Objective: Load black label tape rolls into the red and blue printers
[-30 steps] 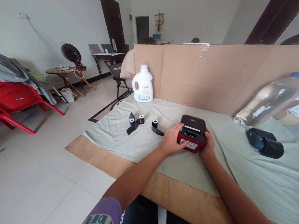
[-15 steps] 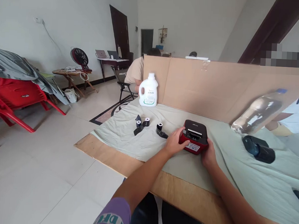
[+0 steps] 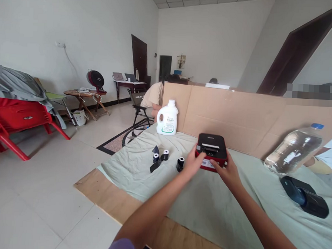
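Observation:
A small red and black printer (image 3: pixel 213 139) with a slot in its top is between my two hands, close to the cardboard wall. My left hand (image 3: pixel 192 162) holds its left front corner, thumb on the front edge. Round the right side goes my right hand (image 3: pixel 229 173), its thumb on the front face, partly over a white label (image 3: pixel 207 163). Whether the printer is lifted or resting on the cloth cannot be told. Beside my left hand stands a black paper roll (image 3: pixel 180 163), partly hidden by my wrist. Two more rolls, joined by a loose black strip (image 3: pixel 156 165), lie further left.
A white detergent jug (image 3: pixel 167 119) stands behind the rolls. The cardboard wall (image 3: pixel 239 113) runs along the back. To the right are a clear plastic bottle (image 3: pixel 295 148) with a blue cap and a black device (image 3: pixel 304 196). Other people sit beyond the cardboard.
The printer has moved away from me and slightly left, toward the cardboard, with both hands on it. My right thumb has come round onto its front. The view has tilted upward.

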A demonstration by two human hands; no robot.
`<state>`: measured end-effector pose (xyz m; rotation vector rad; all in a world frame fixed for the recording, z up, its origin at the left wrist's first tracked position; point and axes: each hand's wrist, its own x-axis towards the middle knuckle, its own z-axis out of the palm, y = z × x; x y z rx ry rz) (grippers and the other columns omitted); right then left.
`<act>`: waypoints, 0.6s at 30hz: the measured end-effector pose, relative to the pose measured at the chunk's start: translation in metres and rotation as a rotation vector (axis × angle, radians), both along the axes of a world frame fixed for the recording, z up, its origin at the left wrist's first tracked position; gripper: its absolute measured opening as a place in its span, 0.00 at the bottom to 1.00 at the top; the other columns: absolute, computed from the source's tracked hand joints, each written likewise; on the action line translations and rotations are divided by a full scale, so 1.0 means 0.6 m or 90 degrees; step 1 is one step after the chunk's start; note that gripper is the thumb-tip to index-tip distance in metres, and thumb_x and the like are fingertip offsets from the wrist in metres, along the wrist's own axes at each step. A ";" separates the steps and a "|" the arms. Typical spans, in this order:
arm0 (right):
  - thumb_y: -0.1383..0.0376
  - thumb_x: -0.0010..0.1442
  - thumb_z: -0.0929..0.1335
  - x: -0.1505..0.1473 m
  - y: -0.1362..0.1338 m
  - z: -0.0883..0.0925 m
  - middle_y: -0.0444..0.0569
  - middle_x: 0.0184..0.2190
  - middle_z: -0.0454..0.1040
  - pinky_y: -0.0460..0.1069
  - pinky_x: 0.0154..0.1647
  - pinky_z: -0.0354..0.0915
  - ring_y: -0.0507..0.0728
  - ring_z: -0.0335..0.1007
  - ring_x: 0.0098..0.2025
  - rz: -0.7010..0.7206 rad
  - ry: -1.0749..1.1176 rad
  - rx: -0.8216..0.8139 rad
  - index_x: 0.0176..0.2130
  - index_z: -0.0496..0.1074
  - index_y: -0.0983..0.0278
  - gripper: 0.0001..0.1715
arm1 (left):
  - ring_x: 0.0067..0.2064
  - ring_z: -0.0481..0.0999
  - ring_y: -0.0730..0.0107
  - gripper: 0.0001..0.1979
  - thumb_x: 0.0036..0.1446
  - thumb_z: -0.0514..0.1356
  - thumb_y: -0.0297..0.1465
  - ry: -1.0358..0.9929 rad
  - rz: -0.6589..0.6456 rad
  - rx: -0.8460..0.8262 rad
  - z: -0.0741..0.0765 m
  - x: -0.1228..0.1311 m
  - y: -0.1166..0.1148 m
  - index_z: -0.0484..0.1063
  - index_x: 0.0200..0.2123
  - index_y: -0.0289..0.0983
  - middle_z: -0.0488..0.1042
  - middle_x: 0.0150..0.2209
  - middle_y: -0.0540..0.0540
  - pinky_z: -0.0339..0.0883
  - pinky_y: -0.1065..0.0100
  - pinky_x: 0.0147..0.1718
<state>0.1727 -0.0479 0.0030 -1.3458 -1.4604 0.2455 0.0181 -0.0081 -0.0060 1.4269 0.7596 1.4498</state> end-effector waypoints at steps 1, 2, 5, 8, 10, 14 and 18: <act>0.46 0.50 0.73 -0.018 0.030 0.015 0.58 0.56 0.73 0.62 0.53 0.68 0.67 0.72 0.54 0.019 0.000 0.012 0.64 0.62 0.62 0.49 | 0.50 0.74 0.64 0.20 0.56 0.57 0.30 0.002 0.027 0.014 0.018 -0.020 0.026 0.71 0.53 0.43 0.77 0.49 0.50 0.66 0.65 0.53; 0.46 0.51 0.73 -0.038 0.063 0.027 0.58 0.56 0.73 0.63 0.54 0.68 0.67 0.72 0.54 0.043 -0.002 0.021 0.63 0.62 0.62 0.47 | 0.49 0.74 0.64 0.19 0.55 0.57 0.29 0.011 0.050 0.016 0.034 -0.043 0.054 0.72 0.51 0.43 0.77 0.48 0.50 0.66 0.66 0.52; 0.49 0.52 0.74 -0.106 0.168 0.033 0.58 0.55 0.74 0.63 0.54 0.67 0.66 0.72 0.53 0.120 0.017 0.033 0.60 0.65 0.63 0.42 | 0.46 0.74 0.65 0.15 0.52 0.58 0.29 0.009 0.084 -0.043 0.056 -0.118 0.141 0.75 0.44 0.41 0.78 0.43 0.50 0.66 0.68 0.49; 0.52 0.48 0.76 -0.176 0.260 0.000 0.58 0.50 0.77 0.62 0.53 0.69 0.67 0.74 0.51 0.179 0.055 -0.007 0.52 0.70 0.64 0.36 | 0.39 0.74 0.67 0.14 0.49 0.58 0.29 0.003 0.092 -0.121 0.041 -0.189 0.209 0.74 0.41 0.39 0.77 0.36 0.50 0.68 0.69 0.40; 0.54 0.46 0.76 -0.215 0.303 -0.032 0.56 0.45 0.79 0.62 0.50 0.70 0.67 0.75 0.47 0.180 0.068 -0.058 0.45 0.72 0.64 0.30 | 0.32 0.73 0.68 0.13 0.47 0.59 0.29 0.004 0.084 -0.177 0.019 -0.225 0.236 0.73 0.39 0.37 0.74 0.29 0.50 0.67 0.69 0.34; 0.57 0.45 0.76 -0.254 0.348 -0.083 0.53 0.42 0.79 0.63 0.49 0.70 0.66 0.76 0.45 0.175 0.073 -0.100 0.41 0.71 0.62 0.24 | 0.27 0.70 0.70 0.15 0.43 0.61 0.30 -0.003 0.074 -0.260 -0.022 -0.264 0.263 0.73 0.38 0.36 0.70 0.23 0.52 0.65 0.69 0.31; 0.59 0.46 0.75 -0.252 0.372 -0.103 0.53 0.47 0.77 0.62 0.53 0.68 0.65 0.74 0.50 0.172 0.072 -0.082 0.46 0.69 0.61 0.27 | 0.29 0.71 0.70 0.25 0.42 0.61 0.29 -0.021 0.074 -0.291 -0.038 -0.265 0.287 0.73 0.48 0.37 0.73 0.25 0.52 0.65 0.70 0.32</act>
